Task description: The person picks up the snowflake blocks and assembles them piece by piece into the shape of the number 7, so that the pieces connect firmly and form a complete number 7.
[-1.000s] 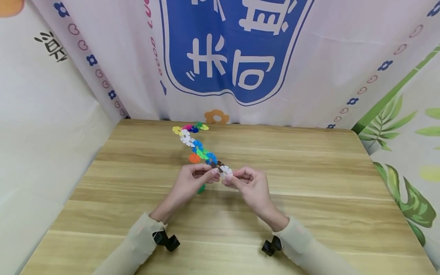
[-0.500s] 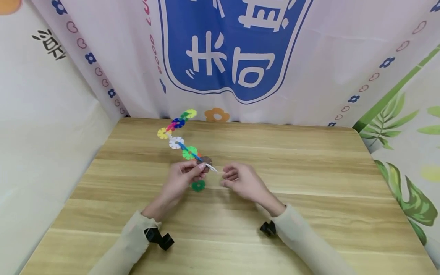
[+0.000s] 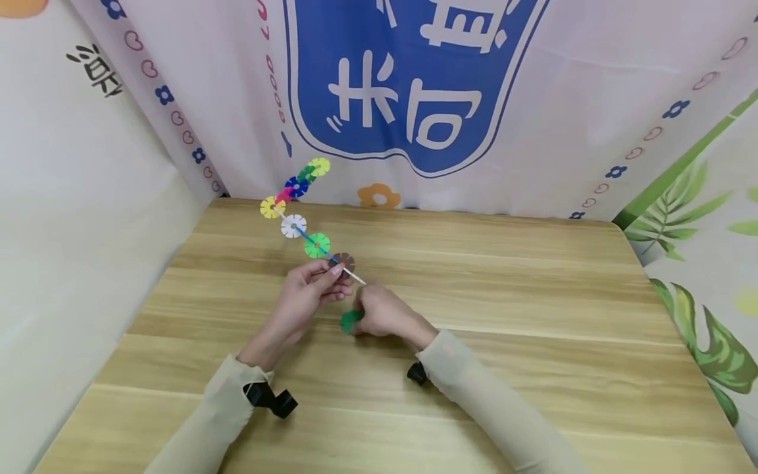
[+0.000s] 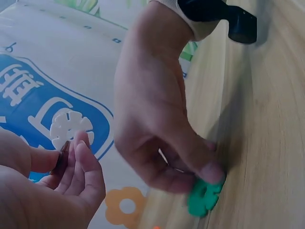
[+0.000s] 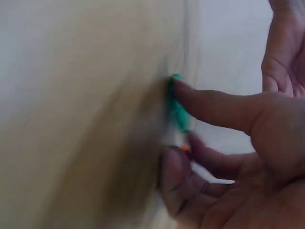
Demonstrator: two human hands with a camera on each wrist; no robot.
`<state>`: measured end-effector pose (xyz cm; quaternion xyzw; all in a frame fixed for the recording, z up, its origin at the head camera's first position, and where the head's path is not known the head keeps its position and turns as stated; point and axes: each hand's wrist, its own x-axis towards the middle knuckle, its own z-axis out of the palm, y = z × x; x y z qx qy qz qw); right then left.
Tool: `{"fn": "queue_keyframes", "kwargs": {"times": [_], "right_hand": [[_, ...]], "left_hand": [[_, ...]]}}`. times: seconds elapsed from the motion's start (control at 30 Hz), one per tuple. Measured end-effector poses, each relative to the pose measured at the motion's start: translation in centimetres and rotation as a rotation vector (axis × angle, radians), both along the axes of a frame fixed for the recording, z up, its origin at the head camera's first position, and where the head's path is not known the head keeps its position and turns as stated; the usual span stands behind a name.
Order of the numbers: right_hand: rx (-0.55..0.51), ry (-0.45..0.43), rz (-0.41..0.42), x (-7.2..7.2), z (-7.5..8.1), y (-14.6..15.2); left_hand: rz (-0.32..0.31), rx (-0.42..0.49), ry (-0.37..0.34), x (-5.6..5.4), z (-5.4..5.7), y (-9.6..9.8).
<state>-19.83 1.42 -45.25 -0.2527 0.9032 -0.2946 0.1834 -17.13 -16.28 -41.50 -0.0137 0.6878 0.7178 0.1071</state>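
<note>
In the head view, my left hand (image 3: 304,299) pinches the brown notched disc (image 3: 343,263) near the lower end of a chain of interlocking plastic snowflake discs. The chain runs up and left through a light green disc (image 3: 317,245), a white disc (image 3: 293,226) and a yellow disc (image 3: 272,207), then bends right to a yellow-green disc (image 3: 320,166). A white disc (image 4: 71,130) at the near end points past my left fingers. Below it, my right hand (image 3: 385,313) has thumb and fingers on a loose green disc (image 4: 205,198) at the tabletop; the right wrist view is blurred.
The wooden table (image 3: 533,296) reaches back to a printed curtain (image 3: 562,131). Only a speck of an orange piece (image 5: 185,149) shows behind the fingers. Black wrist cameras (image 3: 272,399) sit at both cuffs.
My right hand has left the white end disc and moved down and left to the loose green disc. My left hand has turned and raised the chain, drawing it left.
</note>
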Motion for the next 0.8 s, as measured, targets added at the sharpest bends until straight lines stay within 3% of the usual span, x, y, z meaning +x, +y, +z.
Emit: {"fn": "queue_keyframes", "kwargs": {"times": [0.23, 0.37, 0.57, 0.67, 0.8], "right_hand": [[-0.37, -0.171, -0.157, 1.3, -0.2, 4.3], [-0.519, -0.261, -0.248, 2.7, 0.3, 6.9], [-0.637, -0.271, -0.256, 4.3, 0.7, 9.2], [-0.715, -0.278, -0.33, 4.8, 0.8, 9.8], [-0.926, -0.347, -0.475, 5.3, 1.1, 10.3]], "left_hand": [[-0.016, -0.003, -0.001, -0.5, -0.3, 0.2], [-0.011, -0.006, -0.006, -0.7, -0.6, 0.6], [-0.038, 0.004, -0.006, -0.7, -1.0, 1.4], [-0.071, 0.036, -0.032, -0.7, -1.2, 1.8], [-0.097, 0.115, -0.102, -0.9, -1.6, 2.1]]}}
